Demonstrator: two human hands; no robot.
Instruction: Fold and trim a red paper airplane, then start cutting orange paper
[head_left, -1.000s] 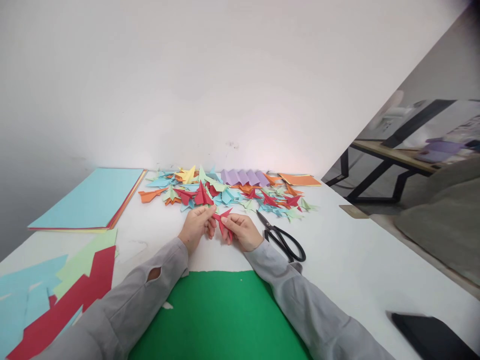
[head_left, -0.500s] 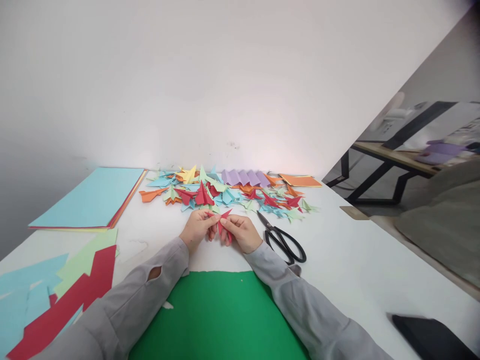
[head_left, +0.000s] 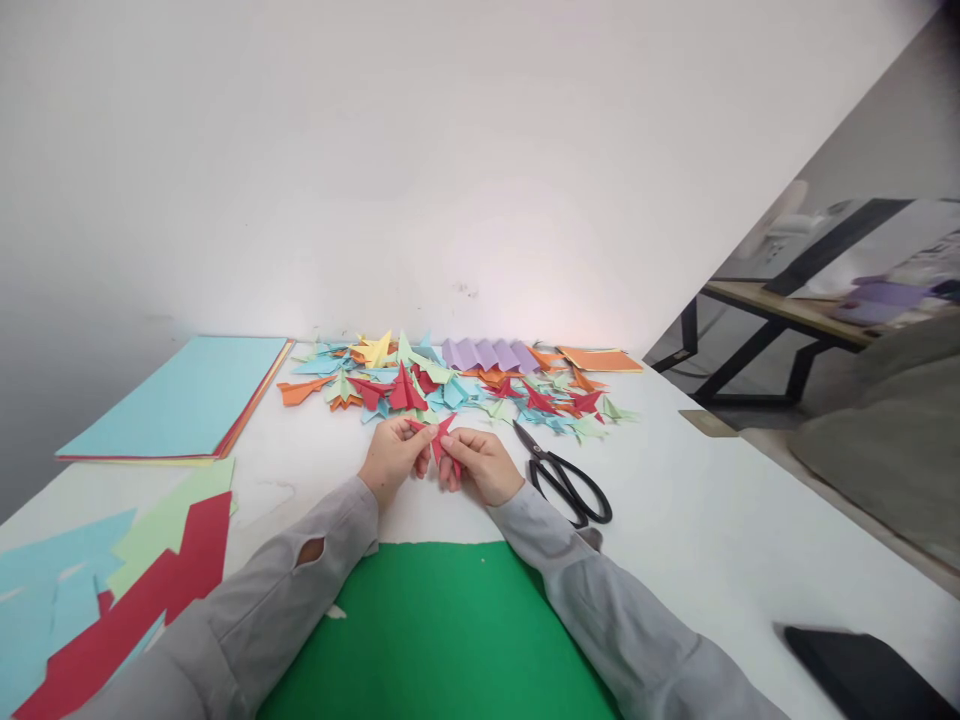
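Note:
A small folded red paper piece is pinched between both hands above the white table. My left hand grips its left side with fingers closed. On the right side my right hand holds it too, fingers curled. Just beyond the hands lies a heap of folded paper shapes in red, blue, green, orange and yellow. Black scissors lie on the table just right of my right hand.
A green sheet lies under my forearms. A stack of coloured sheets, blue on top, sits at far left. Cut paper scraps lie at near left. A pleated purple paper and an orange sheet lie at the back. A black object rests at near right.
Both hands have shifted slightly away from me with the red piece, and its pointed tip has turned a little between the fingers.

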